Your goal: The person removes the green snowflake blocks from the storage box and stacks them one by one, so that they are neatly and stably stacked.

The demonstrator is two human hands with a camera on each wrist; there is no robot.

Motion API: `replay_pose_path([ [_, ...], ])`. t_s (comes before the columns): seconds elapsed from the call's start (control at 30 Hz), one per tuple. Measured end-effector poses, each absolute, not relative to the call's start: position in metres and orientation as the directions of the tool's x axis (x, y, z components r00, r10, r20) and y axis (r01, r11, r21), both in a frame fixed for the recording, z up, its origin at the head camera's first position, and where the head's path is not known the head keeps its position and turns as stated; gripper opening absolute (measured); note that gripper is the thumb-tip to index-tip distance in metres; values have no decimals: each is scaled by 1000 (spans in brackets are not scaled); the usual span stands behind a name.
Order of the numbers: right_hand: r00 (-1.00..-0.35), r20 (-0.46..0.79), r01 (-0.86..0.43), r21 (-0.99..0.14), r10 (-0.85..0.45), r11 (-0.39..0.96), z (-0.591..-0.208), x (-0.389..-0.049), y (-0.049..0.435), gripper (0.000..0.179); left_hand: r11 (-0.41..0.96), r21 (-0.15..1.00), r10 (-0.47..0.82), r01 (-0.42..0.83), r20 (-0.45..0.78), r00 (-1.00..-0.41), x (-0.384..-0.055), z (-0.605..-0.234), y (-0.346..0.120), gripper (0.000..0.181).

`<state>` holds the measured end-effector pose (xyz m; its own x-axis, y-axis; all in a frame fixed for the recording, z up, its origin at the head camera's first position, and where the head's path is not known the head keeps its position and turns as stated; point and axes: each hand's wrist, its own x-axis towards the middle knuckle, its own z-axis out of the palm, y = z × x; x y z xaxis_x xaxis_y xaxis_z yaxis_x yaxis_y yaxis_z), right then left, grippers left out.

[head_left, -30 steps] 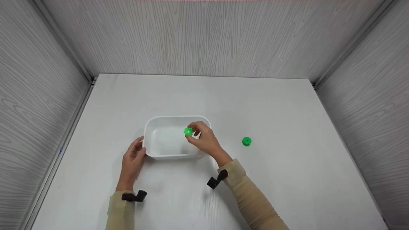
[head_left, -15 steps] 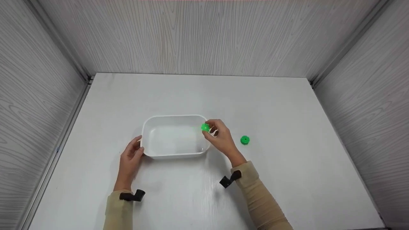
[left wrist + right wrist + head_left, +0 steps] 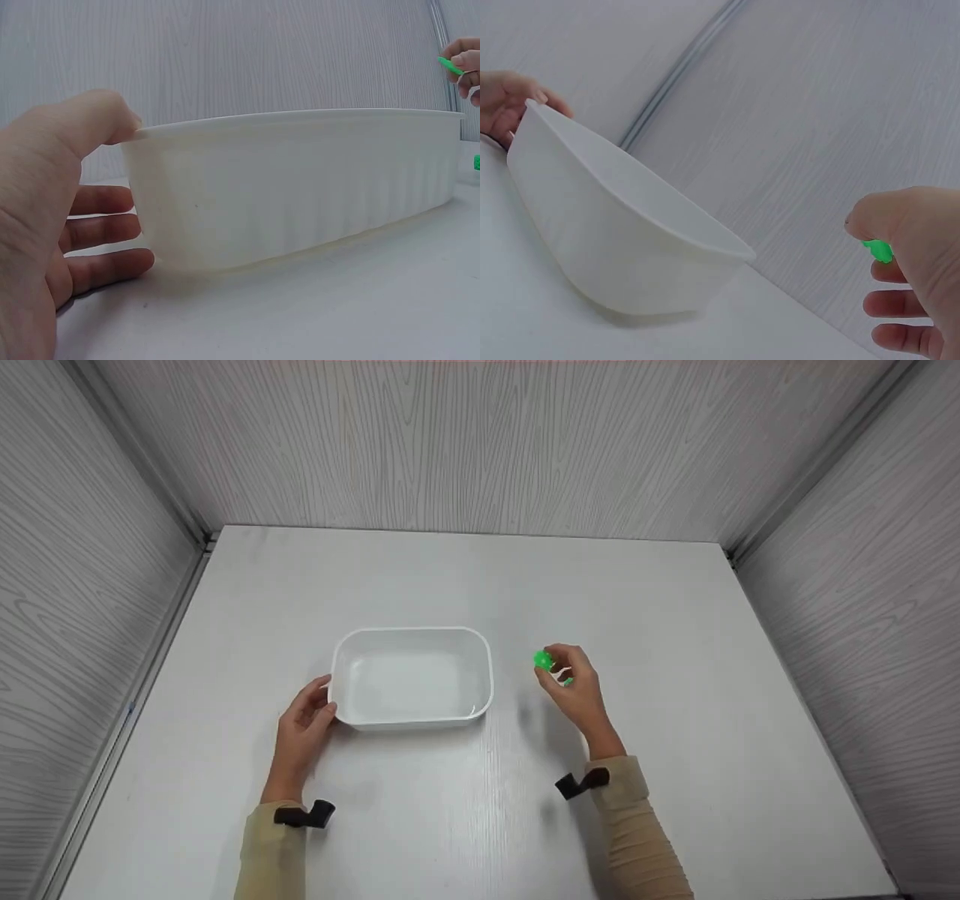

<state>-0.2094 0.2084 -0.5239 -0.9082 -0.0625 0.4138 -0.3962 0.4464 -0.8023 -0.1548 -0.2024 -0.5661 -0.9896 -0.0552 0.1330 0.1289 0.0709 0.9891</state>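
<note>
A white plastic tub (image 3: 411, 725) stands on the table, its inside showing bare in the head view. My left hand (image 3: 300, 735) holds its left end. In the left wrist view the thumb lies at the rim corner and the other fingers touch the outer wall below. To the right of the tub, my right hand (image 3: 576, 690) pinches a bright green notched plastic disc (image 3: 543, 661) between thumb and fingers, above the table. More green notched discs (image 3: 477, 163) sit on the table beneath that hand. In the head view the fingers hide most of them.
The white table (image 3: 465, 577) is bounded by grey wood-grain panels (image 3: 465, 450) at the back and both sides. Each sleeve carries a black wrist mount (image 3: 304, 814). Bare tabletop lies behind the tub and to the right of the right hand.
My right hand has moved right with the green disc, from over the tub past its right rim to above the discs on the table. The left hand stays at the tub's left end.
</note>
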Motion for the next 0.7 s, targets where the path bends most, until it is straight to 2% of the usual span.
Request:
replay_pose_path([
  [0.27,-922,388,-332,-809,15,486,-529,-198,239,34,69,992,-67,107,112,-992,-163,-590,-209,46],
  [0.5,-946,318,-236,-813,66,532,-556,-200,266,33,50,993,-47,108,111,-993,-160,-582,-208,47],
  [0.7,-949,309,-222,-803,66,553,-569,-199,273,32,59,992,-64,111,115,-991,-163,-590,-208,46],
])
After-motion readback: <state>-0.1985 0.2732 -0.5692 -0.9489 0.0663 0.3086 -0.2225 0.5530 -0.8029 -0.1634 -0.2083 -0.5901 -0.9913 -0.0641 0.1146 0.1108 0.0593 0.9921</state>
